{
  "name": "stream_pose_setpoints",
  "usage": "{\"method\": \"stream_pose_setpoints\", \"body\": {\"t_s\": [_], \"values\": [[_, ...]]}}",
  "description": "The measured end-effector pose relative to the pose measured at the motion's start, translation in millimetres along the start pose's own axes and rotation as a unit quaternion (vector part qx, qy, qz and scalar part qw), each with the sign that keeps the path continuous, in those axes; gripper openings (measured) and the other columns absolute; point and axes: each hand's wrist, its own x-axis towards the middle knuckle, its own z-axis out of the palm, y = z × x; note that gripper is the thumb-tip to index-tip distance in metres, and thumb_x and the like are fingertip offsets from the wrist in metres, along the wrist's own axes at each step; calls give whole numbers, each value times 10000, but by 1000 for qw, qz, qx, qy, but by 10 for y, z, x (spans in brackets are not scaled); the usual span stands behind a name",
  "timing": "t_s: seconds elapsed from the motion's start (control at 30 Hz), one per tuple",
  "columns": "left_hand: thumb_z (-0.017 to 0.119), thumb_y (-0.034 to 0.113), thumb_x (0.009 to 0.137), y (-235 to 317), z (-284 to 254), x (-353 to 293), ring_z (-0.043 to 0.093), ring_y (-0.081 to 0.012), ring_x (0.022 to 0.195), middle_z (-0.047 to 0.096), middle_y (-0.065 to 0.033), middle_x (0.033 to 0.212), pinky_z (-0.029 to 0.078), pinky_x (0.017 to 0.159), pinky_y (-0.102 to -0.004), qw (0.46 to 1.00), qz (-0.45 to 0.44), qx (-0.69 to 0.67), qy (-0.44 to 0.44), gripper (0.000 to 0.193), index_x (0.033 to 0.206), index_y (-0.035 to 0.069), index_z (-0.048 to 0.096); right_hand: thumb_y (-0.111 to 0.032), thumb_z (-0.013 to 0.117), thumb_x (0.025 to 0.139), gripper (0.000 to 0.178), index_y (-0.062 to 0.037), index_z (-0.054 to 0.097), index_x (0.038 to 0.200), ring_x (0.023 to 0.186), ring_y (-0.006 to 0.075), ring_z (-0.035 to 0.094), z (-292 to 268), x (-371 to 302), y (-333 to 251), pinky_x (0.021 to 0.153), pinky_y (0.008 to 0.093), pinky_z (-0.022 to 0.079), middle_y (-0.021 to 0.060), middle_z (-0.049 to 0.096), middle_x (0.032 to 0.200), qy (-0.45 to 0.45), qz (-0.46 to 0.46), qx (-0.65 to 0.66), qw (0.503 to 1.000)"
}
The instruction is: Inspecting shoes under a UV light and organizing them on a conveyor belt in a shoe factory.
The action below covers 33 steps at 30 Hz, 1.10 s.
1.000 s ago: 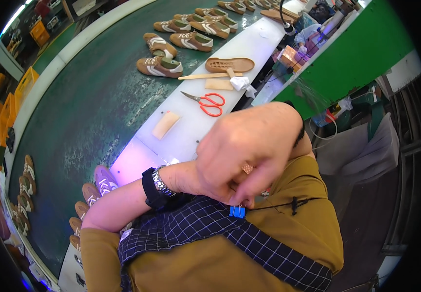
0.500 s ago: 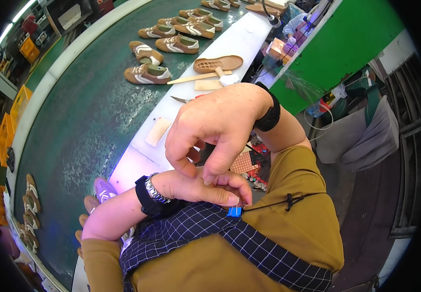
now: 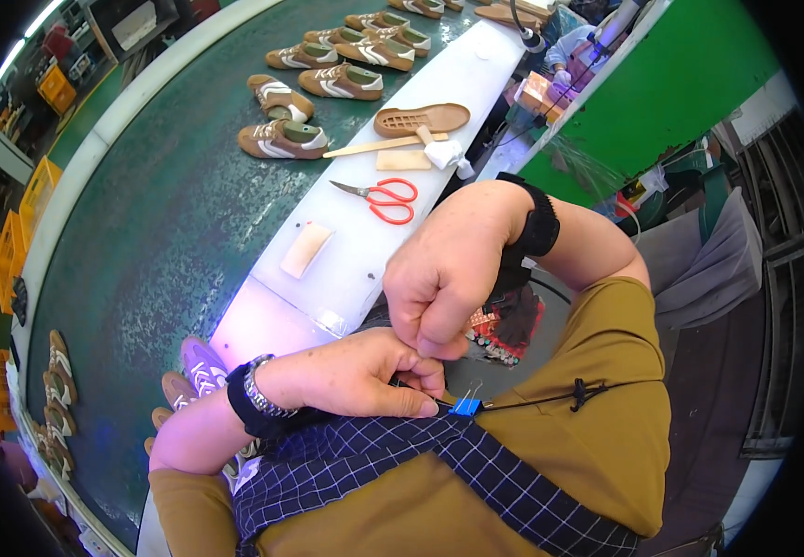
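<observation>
Scissors (image 3: pixel 382 197) on table (image 3: pixel 476 84), behind hands

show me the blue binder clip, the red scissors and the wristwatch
blue binder clip (image 3: pixel 465 407), head view, on its blue body at the chest
red scissors (image 3: pixel 393 200), head view, on the red handle loops
wristwatch (image 3: pixel 258 394), head view, on the metal band at the left wrist

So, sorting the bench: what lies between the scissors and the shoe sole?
In the head view, a wooden stick and a tan pad lie between the scissors and the sole.
</observation>
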Motion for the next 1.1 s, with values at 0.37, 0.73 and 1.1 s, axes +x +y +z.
{"method": "stream_pose_setpoints", "body": {"t_s": [0.37, 0.73, 1.1], "values": [[735, 96, 750, 133, 107, -102, 537, -106, 730, 563, -16, 751, 423, 658, -234, 974, 72, 64, 207, 136, 846, 42, 655, -258, 476, 873, 338, 23, 656, 818, 598, 176, 613, 284, 90, 300, 546, 267, 477, 137, 656, 736, -141, 76, 260, 952], [727, 104, 752, 116, 59, -35, 472, -106, 684, 513, 5, 707, 394, 635, -242, 973, 85, 79, 201, 115, 785, 48, 632, -315, 459, 920, 412, 43, 628, 808, 606, 169, 600, 443, 63, 582, 566, 262, 478, 109, 621, 692, -171, -17, 327, 929], [676, 19, 744, 51, 113, 108, 542, -183, 669, 538, -62, 715, 438, 594, -289, 949, 166, 106, 247, 99, 802, 11, 597, -276, 565, 872, 344, 63, 565, 816, 598, 148, 582, 629, 19, 788, 574, 241, 457, 107, 598, 667, -164, -133, 426, 880]]}}
